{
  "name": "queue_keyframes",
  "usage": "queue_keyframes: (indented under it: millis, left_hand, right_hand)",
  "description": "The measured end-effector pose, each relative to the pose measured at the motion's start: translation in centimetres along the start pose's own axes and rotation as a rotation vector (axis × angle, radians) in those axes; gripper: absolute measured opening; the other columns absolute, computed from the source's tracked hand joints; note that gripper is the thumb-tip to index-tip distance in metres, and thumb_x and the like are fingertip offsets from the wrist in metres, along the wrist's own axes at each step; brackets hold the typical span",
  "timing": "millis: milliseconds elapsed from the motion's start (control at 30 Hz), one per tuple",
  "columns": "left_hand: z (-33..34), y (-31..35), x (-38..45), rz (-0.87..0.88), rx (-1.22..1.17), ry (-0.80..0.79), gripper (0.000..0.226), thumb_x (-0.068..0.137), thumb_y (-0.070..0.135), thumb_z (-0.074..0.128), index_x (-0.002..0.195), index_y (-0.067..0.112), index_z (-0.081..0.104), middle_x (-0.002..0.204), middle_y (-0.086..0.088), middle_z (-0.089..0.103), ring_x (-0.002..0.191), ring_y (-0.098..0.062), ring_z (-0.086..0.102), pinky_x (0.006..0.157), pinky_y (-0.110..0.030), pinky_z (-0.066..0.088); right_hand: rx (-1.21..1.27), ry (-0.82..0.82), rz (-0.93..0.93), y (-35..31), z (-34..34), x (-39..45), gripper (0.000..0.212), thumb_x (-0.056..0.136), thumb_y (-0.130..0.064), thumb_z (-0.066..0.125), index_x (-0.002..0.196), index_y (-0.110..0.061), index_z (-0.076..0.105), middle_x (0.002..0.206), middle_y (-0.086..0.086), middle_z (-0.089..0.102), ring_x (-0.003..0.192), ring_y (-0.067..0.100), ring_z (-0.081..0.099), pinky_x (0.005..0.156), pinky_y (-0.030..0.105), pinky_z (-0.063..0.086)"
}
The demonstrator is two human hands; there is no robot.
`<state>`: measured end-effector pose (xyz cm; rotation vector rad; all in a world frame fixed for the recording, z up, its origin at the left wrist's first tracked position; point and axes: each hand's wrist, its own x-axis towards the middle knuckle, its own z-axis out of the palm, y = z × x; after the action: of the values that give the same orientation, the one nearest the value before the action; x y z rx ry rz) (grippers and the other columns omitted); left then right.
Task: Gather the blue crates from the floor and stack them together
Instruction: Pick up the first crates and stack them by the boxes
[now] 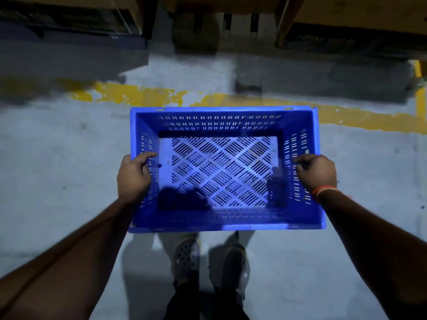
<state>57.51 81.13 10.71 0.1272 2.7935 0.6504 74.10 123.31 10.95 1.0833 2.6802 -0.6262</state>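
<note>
Above the grey floor (57,158), just ahead of the feet, one blue crate (225,168) is being carried level, so the gathering step looks to be in hand; no stack or other crate can be seen, and one must be found before this one can be squared up and lowered onto it. From left to right, the left hand (134,175) is clamped over the left rim, thumb hooked inside, and the right hand (317,173) is clamped likewise on the right rim. Empty it is, with slotted walls and a diamond-lattice base that is lit pale.
</note>
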Motion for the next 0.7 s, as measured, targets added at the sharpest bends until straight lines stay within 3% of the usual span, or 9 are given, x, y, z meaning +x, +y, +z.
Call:
queue_keyframes:
  millis: [300,700]
  left_hand:
    - [0.21,-0.47,0.23,-0.036,-0.066,-0.002,0.042,0.084,0.011,0.051,0.112,0.037,0.068,0.102,-0.005,0.057,0.092,-0.026,0.062,0.083,-0.032,0.05]
    - [0.36,-0.86,-0.43,-0.003,-0.041,0.011,0.036,0.088,0.018,0.05,0.114,0.04,0.063,0.102,-0.003,0.056,0.086,-0.027,0.063,0.077,-0.037,0.054]
  right_hand:
    - [-0.073,0.016,0.006,0.16,0.34,0.06,0.018,0.074,-0.019,0.068,0.09,-0.023,0.074,0.08,0.015,0.071,0.079,0.036,0.068,0.075,0.038,0.054]
    - [-0.125,0.022,0.001,0.07,0.48,-0.15,0.019,0.074,-0.018,0.07,0.091,-0.022,0.074,0.093,0.018,0.072,0.086,0.038,0.067,0.077,0.039,0.054]
